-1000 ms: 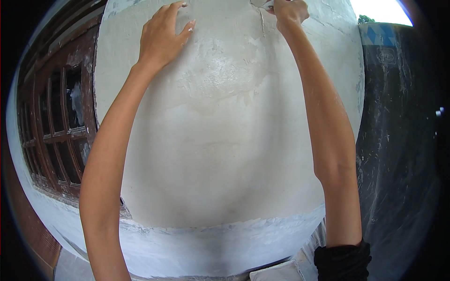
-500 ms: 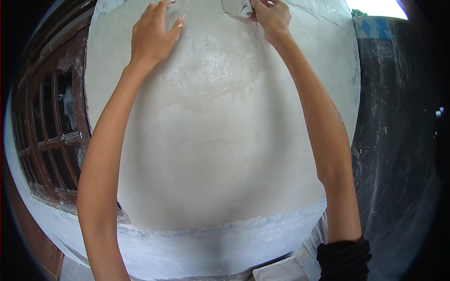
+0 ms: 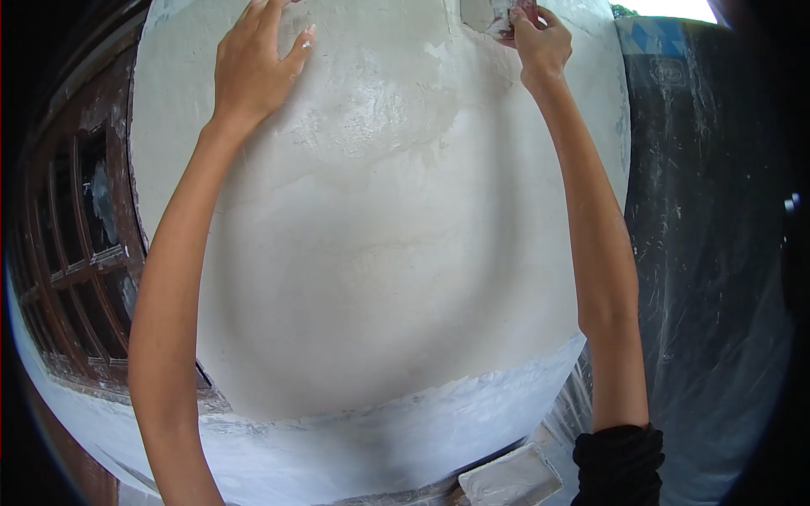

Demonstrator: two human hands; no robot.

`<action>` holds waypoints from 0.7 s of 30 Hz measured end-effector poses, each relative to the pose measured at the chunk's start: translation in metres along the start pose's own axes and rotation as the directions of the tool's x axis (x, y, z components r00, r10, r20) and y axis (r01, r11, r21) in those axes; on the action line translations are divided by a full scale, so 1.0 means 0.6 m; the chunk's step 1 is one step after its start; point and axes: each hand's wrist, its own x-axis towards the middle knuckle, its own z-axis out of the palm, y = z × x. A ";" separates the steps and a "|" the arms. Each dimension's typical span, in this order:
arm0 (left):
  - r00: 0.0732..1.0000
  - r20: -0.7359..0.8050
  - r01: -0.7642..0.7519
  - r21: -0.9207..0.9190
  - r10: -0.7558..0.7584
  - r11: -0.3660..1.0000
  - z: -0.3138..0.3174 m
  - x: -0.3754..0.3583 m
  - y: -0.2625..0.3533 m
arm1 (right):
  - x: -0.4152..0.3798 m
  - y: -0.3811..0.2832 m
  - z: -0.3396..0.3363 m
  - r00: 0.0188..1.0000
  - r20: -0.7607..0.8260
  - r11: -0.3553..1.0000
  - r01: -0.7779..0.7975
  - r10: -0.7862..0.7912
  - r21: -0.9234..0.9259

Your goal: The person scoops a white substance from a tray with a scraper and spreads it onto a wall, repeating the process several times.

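At the top right, my right hand (image 3: 542, 46) is closed around the reddish handle of a flat putty knife (image 3: 488, 15), whose blade lies against the pale plastered wall (image 3: 363, 253). My left hand (image 3: 253, 72) is at the upper left by the same wall, fingers apart and pointing up, white smears on its fingertips; the top edge of the view cuts off part of it. Between the hands, a patch of the plaster looks wet and shiny. Lower down, a whiter band (image 3: 337, 451) runs across the wall.
A brown wooden window frame (image 3: 93, 261) with dark panes stands at the left. Dark sheeting (image 3: 717, 253) with a blue and white top hangs at the right. Near the bottom right lies a tray-like piece (image 3: 510, 482) coated in pale plaster.
My right hand and the putty knife have moved right and slightly down. My left hand appears a little further left. The whole view has shifted slightly.
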 end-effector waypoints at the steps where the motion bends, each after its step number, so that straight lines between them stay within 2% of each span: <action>1: 1.000 -0.006 0.004 -0.012 -0.004 1.000 -0.002 0.002 -0.003 | -0.004 -0.007 0.004 0.998 0.057 0.999 -0.007 0.004 0.053; 3: 1.000 -0.011 0.012 -0.020 -0.013 1.000 -0.001 0.003 -0.005 | -0.028 -0.008 0.016 0.971 0.236 0.993 -0.059 0.035 0.098; 4: 0.999 -0.024 0.029 -0.018 -0.029 0.999 0.000 0.002 -0.006 | -0.037 -0.006 0.013 0.960 0.264 0.995 -0.076 0.090 -0.063; 5: 0.998 -0.038 0.043 -0.016 -0.044 0.999 0.000 0.002 -0.006 | -0.039 -0.004 0.004 0.960 0.264 0.995 -0.079 0.092 -0.059; 7: 0.999 -0.024 0.046 0.003 -0.046 0.999 -0.011 -0.001 -0.002 | -0.023 0.004 -0.029 0.996 0.058 0.985 -0.057 0.067 -0.163; 9: 0.999 -0.008 0.049 0.028 -0.048 0.998 -0.016 -0.003 -0.002 | -0.019 0.010 -0.035 0.999 0.032 0.994 -0.021 0.024 -0.104; 11: 0.998 -0.041 0.045 0.031 -0.043 0.999 -0.007 -0.004 -0.002 | -0.036 0.006 -0.019 0.983 0.177 0.997 -0.055 0.044 0.058; 12: 0.998 -0.039 0.044 0.037 -0.042 0.998 -0.004 -0.004 0.000 | -0.050 0.012 -0.003 0.953 0.301 0.980 -0.082 0.024 0.181; 13: 0.999 -0.040 0.032 0.024 -0.031 0.999 -0.002 -0.002 0.002 | -0.061 0.009 0.003 0.937 0.334 0.994 -0.112 0.099 0.020; 15: 0.999 -0.044 0.016 0.015 -0.015 1.000 -0.005 0.002 0.004 | -0.055 0.009 -0.001 0.979 0.200 0.994 -0.011 0.034 -0.112; 17: 0.999 -0.024 -0.039 0.034 0.039 0.999 -0.012 0.003 0.007 | -0.034 -0.003 -0.017 1.000 0.026 0.984 0.000 0.004 -0.177; 19: 0.998 -0.039 -0.053 0.038 0.055 0.998 -0.013 0.008 0.008 | -0.033 -0.018 -0.011 0.999 0.035 0.986 0.001 0.005 -0.168; 21: 0.996 -0.052 -0.064 0.037 0.066 0.997 -0.010 0.010 0.013 | -0.037 -0.014 0.023 0.971 0.237 0.994 -0.005 -0.020 0.106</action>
